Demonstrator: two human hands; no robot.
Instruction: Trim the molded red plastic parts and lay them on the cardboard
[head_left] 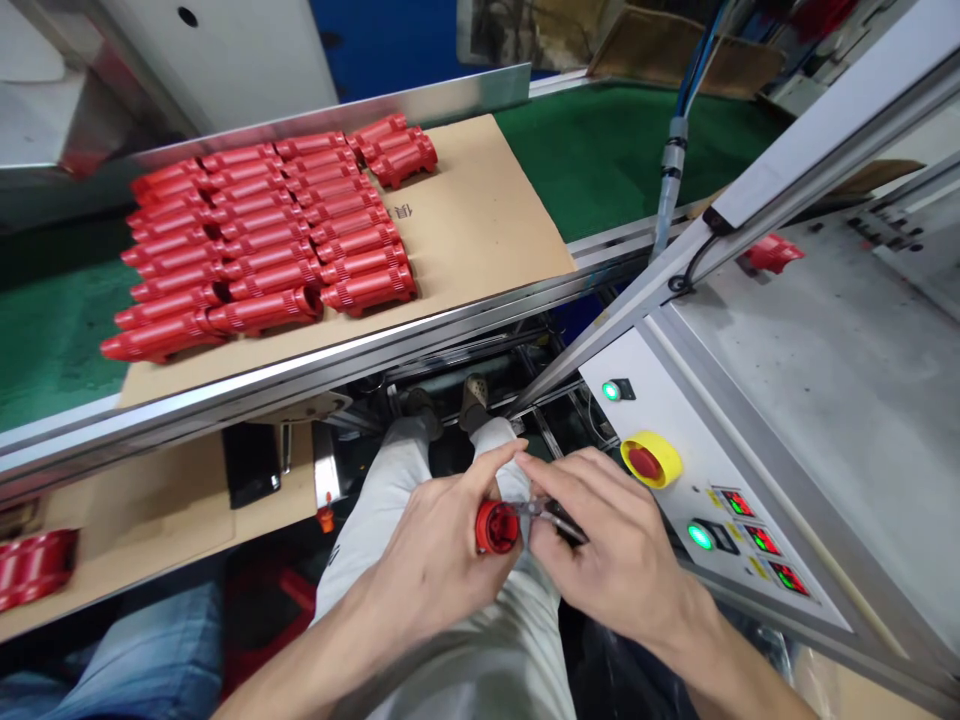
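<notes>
- Two bare hands work over the person's white-trousered lap: the left hand (431, 545) has its grip closed around a red ribbed part (496, 527), and the right hand (611, 535) has its grip closed on small cutters (561, 520), their steel tips just beside the part's round end.
- Many matching parts (262, 245) lie in tight rows toward the left edge of a cardboard sheet (487, 220) on a green conveyor belt (600, 150). Some row ends overhang that edge, so a jolt could roll them loose.
- More red parts (34, 568) lie at the left end of a lower cardboard shelf (157, 520), near a black phone (251, 465).
- The left fingers (480, 470) sit close to the cutters, so a slip could nick skin or mark the part.
- An emergency stop (643, 460) sits just past the right hand (red button, yellow collar); a stray knuckle could press it and halt the machine.
- Dark print (405, 212) on the upper sheet is too small to read. Yellow labels (754, 565) beside three digital readouts (763, 540) are also illegible, and no brand name shows.
</notes>
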